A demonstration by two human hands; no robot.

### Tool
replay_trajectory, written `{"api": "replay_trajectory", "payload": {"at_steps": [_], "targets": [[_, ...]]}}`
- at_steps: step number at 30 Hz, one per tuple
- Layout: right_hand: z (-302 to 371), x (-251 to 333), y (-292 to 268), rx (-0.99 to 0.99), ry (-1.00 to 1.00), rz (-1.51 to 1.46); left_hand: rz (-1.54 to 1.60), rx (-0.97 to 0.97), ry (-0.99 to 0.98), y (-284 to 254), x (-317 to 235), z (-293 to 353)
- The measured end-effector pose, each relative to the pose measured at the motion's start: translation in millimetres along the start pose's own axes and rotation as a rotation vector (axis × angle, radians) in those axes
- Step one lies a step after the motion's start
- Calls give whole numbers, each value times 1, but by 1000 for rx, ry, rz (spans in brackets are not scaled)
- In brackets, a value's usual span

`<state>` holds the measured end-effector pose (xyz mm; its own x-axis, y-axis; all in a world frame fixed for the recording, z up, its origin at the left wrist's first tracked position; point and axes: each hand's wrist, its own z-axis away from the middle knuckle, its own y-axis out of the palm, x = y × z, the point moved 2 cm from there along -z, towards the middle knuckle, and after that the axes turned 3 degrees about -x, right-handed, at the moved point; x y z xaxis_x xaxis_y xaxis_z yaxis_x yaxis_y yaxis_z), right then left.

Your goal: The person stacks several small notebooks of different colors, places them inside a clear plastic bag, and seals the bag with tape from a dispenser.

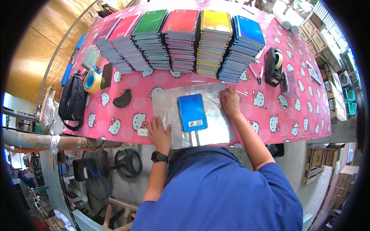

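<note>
A blue spiral notebook (192, 111) with a white label lies on a clear plastic sheet (165, 102) at the near middle of the table. My left hand (159, 133) rests at the sheet's lower left edge, fingers spread and holding nothing. Up at the sheet's right edge, my right hand (230, 102) has its fingers bent onto the plastic, closed on that edge. Neither hand touches the notebook. Under the notebook, part of the plastic is hidden.
Several tall notebook stacks stand along the back, including green (150, 23), yellow (216, 23) and blue (248, 30) ones. To the right are pliers (259, 77) and a black tape dispenser (273, 69). Tape rolls (92, 81) and a black bag (72, 100) sit left.
</note>
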<state>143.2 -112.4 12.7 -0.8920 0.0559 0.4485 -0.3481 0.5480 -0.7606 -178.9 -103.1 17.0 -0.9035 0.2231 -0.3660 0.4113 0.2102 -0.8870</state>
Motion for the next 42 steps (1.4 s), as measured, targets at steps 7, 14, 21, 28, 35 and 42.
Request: {"api": "replay_trajectory", "payload": {"at_steps": [7,14,21,28,35,42], "targets": [[-32,2,0,91,-86,229,428,-67,84,-14,-15,-12],[28,27,-38,505,476,-576,1239,282,-457,19,-46,-34],[85,85,-70,377,458,-461,1317,498,-410,27,-66,-20],[71,163,-59,564,-55,-119,1054,568,-371,6,-98,-24],[55,150,-87,794,-85,-617,856,434,-236,20,-79,-17],[1,66,0,214,433,-505,1047,391,-115,29,-73,-17]]}}
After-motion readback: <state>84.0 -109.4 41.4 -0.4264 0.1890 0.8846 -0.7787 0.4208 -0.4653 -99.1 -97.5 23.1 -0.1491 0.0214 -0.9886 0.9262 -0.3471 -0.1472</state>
